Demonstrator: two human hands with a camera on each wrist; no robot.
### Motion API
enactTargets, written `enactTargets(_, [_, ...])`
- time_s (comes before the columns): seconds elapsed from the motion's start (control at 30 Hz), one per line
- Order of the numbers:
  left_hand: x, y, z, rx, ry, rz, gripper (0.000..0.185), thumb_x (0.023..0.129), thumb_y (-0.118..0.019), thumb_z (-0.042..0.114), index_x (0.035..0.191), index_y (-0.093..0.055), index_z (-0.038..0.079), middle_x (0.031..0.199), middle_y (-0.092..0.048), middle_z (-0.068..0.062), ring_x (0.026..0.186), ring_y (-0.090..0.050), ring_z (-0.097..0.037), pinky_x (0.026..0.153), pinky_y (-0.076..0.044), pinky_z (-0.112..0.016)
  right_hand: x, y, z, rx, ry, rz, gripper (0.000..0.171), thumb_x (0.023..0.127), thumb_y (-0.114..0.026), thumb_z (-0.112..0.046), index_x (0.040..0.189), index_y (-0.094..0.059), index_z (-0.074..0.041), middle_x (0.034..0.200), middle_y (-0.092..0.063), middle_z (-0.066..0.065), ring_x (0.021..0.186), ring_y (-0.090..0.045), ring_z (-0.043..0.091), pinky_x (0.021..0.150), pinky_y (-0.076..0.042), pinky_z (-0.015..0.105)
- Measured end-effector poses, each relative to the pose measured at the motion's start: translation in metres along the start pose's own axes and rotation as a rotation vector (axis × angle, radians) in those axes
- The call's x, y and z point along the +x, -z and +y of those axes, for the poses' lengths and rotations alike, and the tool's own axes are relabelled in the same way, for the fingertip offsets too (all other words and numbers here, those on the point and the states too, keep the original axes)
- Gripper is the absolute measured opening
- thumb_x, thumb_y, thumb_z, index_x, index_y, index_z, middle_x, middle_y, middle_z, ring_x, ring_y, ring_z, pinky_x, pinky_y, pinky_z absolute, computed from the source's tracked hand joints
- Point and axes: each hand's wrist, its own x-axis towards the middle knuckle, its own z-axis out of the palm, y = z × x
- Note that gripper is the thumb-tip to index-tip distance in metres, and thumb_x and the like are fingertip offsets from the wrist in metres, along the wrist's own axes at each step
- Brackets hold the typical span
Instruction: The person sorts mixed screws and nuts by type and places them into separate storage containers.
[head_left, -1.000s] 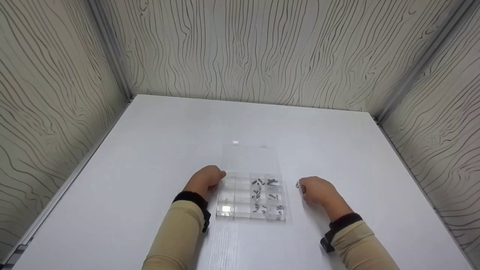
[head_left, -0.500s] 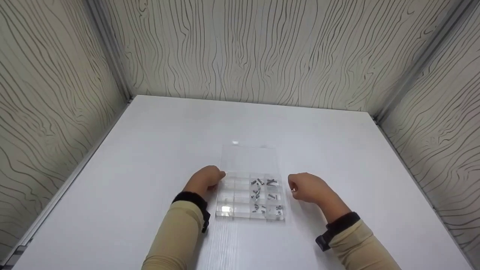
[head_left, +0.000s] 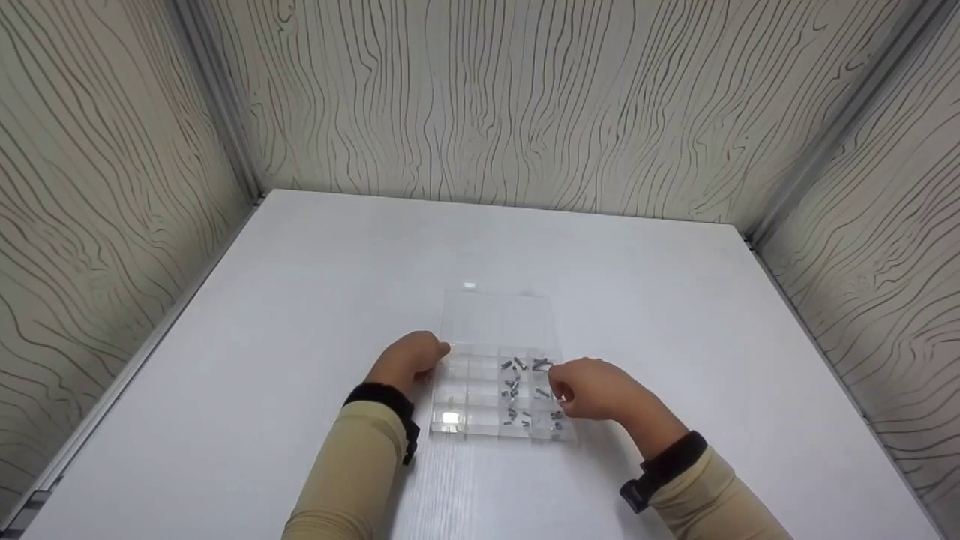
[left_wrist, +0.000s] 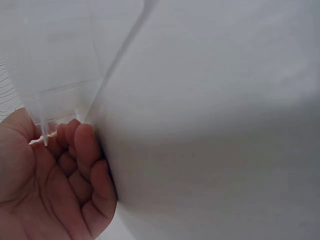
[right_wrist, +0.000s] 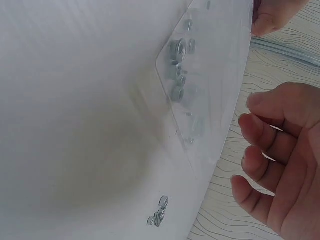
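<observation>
A clear plastic compartment box [head_left: 484, 412] lies on the table with its clear lid [head_left: 496, 319] folded back. Small metal screws [head_left: 521, 364] and other bits sit in its two right columns; no hardware shows in the left columns. My left hand [head_left: 409, 356] grips the box's left wall, thumb on the rim and fingers curled against the side. My right hand [head_left: 600, 386] is over the right column, thumb and forefinger pinched with a tiny glint at the tips. In the right wrist view this piece is hidden. Several small nuts [right_wrist: 160, 212] lie loose on the table.
The white table [head_left: 337, 255] reaches back to wood-grain panels [head_left: 480, 97]. Grey metal posts [head_left: 217, 97] stand at the corners. A dark band [head_left: 667, 465] with a small camera sits on each wrist, over beige sleeves.
My right hand has moved left from the table beside the box to above its right column, fingers still pinched. My left hand and the box have stayed in place.
</observation>
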Motion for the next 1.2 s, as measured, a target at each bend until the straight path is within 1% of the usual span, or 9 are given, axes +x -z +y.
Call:
enactTargets(0.17, [-0.001,0.0,0.0,-0.009,0.008,0.008,0.053,0.089,-0.041,0.038,0.042,-0.035,0.014,0.042,-0.034,0.0,0.037,-0.032,-0.017,0.05,-0.038,-0.034,-0.001,-0.001,0.001,0.006,0.032,0.007,0.013,0.068,-0.063,-0.014,0.072,-0.052,-0.02,0.061,-0.045,-0.012,0.058,-0.043,0.009,0.056,-0.034,0.029])
enactTargets(0.33, [-0.001,-0.002,-0.002,-0.051,0.037,0.008,0.051,0.088,-0.041,0.037,0.044,-0.032,0.014,0.042,-0.029,0.0,0.036,-0.026,-0.015,0.044,-0.033,-0.032,0.0,0.002,0.009,0.028,-0.001,0.025,0.011,0.073,-0.064,-0.017,0.078,-0.054,-0.019,0.065,-0.047,-0.011,0.06,-0.044,0.009,0.053,-0.037,0.027])
enactTargets(0.37, [-0.001,-0.002,-0.002,-0.062,0.046,0.009,0.05,0.088,-0.041,0.037,0.044,-0.031,0.014,0.042,-0.028,0.001,0.036,-0.025,-0.014,0.043,-0.032,-0.031,0.001,0.003,0.012,0.034,-0.014,0.035,0.01,0.074,-0.064,-0.017,0.078,-0.054,-0.019,0.066,-0.047,-0.01,0.06,-0.044,0.009,0.053,-0.037,0.027])
enactTargets(0.57, [0.001,-0.003,-0.003,-0.056,0.034,0.014,0.051,0.088,-0.042,0.037,0.043,-0.03,0.014,0.041,-0.027,0.001,0.035,-0.024,-0.014,0.039,-0.03,-0.03,0.006,0.005,0.031,0.073,-0.103,0.116,0.009,0.077,-0.061,-0.014,0.077,-0.053,-0.018,0.066,-0.048,-0.008,0.061,-0.044,0.011,0.054,-0.037,0.029])
enactTargets(0.73, [0.002,-0.003,-0.003,-0.045,0.035,0.006,0.052,0.088,-0.041,0.038,0.042,-0.029,0.015,0.041,-0.025,0.001,0.035,-0.022,-0.014,0.039,-0.031,-0.03,0.009,0.003,0.047,0.083,-0.211,0.155,0.008,0.076,-0.06,-0.008,0.081,-0.055,-0.012,0.069,-0.05,-0.003,0.063,-0.046,0.014,0.056,-0.039,0.031])
enactTargets(0.83, [0.003,-0.002,-0.002,-0.055,0.042,-0.001,0.053,0.088,-0.041,0.038,0.042,-0.029,0.015,0.041,-0.025,0.001,0.034,-0.021,-0.014,0.039,-0.031,-0.03,0.011,-0.002,0.055,0.083,-0.284,0.148,0.011,0.075,-0.062,-0.006,0.085,-0.056,-0.009,0.072,-0.051,0.001,0.066,-0.048,0.016,0.059,-0.041,0.033])
enactTargets(0.93, [0.003,-0.002,-0.003,-0.056,0.037,0.002,0.052,0.088,-0.041,0.038,0.043,-0.029,0.015,0.041,-0.025,0.001,0.035,-0.022,-0.014,0.04,-0.031,-0.03,0.014,-0.01,0.062,0.067,-0.336,0.116,0.012,0.076,-0.061,-0.006,0.087,-0.057,-0.009,0.076,-0.055,0.002,0.071,-0.052,0.019,0.064,-0.043,0.035])
enactTargets(1.1, [0.002,-0.003,-0.003,-0.058,0.035,0.022,0.052,0.088,-0.042,0.037,0.043,-0.03,0.014,0.041,-0.026,0.001,0.035,-0.023,-0.014,0.038,-0.03,-0.03,0.019,-0.022,0.067,0.006,-0.352,0.073,0.011,0.075,-0.061,-0.005,0.084,-0.058,-0.01,0.08,-0.058,0.003,0.08,-0.056,0.023,0.07,-0.044,0.039])
enactTargets(1.2, [0.001,-0.003,-0.002,-0.06,0.043,0.017,0.052,0.088,-0.041,0.038,0.042,-0.031,0.014,0.041,-0.027,0.001,0.035,-0.023,-0.014,0.039,-0.031,-0.03,0.02,-0.026,0.068,-0.018,-0.359,0.064,0.01,0.075,-0.061,-0.005,0.08,-0.056,-0.012,0.076,-0.057,0.002,0.077,-0.055,0.022,0.069,-0.044,0.038])
